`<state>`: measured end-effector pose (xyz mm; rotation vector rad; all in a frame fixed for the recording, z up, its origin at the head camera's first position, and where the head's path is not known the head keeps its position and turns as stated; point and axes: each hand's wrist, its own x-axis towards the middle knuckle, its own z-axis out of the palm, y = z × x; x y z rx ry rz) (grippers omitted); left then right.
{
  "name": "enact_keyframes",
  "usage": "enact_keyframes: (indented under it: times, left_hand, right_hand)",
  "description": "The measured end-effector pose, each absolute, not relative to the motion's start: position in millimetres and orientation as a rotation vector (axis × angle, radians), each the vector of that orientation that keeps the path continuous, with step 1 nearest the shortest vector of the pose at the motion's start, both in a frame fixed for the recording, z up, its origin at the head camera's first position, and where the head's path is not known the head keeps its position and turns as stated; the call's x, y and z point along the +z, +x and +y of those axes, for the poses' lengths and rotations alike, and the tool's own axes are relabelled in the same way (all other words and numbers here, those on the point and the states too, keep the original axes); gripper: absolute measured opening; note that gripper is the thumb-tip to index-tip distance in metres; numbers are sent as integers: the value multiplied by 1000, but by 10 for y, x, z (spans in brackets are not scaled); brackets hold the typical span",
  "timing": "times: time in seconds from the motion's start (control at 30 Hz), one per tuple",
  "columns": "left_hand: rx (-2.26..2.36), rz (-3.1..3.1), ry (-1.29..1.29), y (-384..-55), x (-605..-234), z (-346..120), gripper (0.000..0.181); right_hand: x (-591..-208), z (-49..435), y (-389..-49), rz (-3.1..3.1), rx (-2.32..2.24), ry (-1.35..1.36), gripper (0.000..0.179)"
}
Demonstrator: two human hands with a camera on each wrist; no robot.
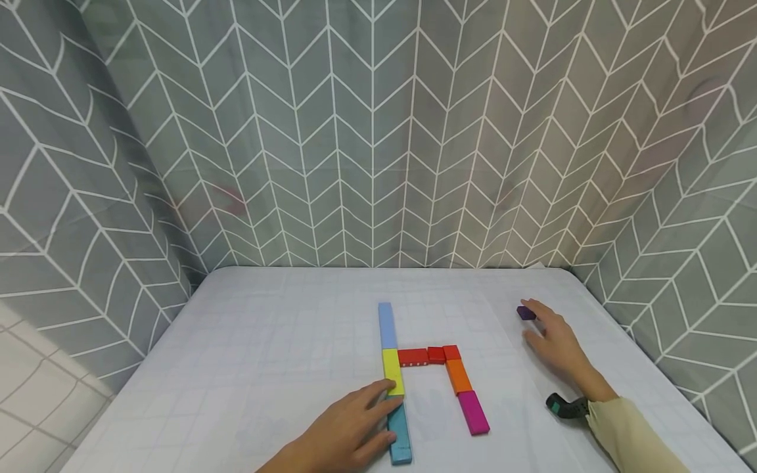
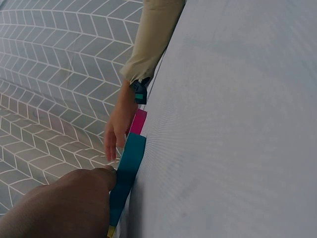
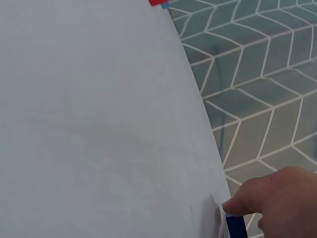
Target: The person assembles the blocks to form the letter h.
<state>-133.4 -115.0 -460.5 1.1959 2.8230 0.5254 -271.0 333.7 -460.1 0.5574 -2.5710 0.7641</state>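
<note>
In the head view, my left hand [image 1: 349, 424] rests over a yellow block [image 1: 391, 368] and a teal block [image 1: 401, 437]. Its fingertips touch both, and the thumb lies on the teal one. These blocks form a line with a light blue block [image 1: 387, 325]. On the right, my right hand [image 1: 556, 345] reaches a small dark purple block [image 1: 525, 313]; a fingertip touches it while the thumb stands apart. The right wrist view has that dark block [image 3: 237, 225] partly hidden by the hand.
From the yellow block, red blocks [image 1: 412, 357] run right to an orange block [image 1: 458, 376] and a magenta block [image 1: 474, 412]. All lie on a white-covered table [image 1: 284, 328]. A patterned curtain [image 1: 372, 131] stands behind. My right wrist wears a black strap device [image 1: 568, 407].
</note>
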Motion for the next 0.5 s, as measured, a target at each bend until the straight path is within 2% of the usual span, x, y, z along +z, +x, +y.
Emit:
enact_keyframes:
  times: [0.5]
  left_hand:
    - [511,2816,1170,-1322,-4595,-1144,62]
  right_hand:
    - [-4689,3418,-2797,-2582,728,449,34]
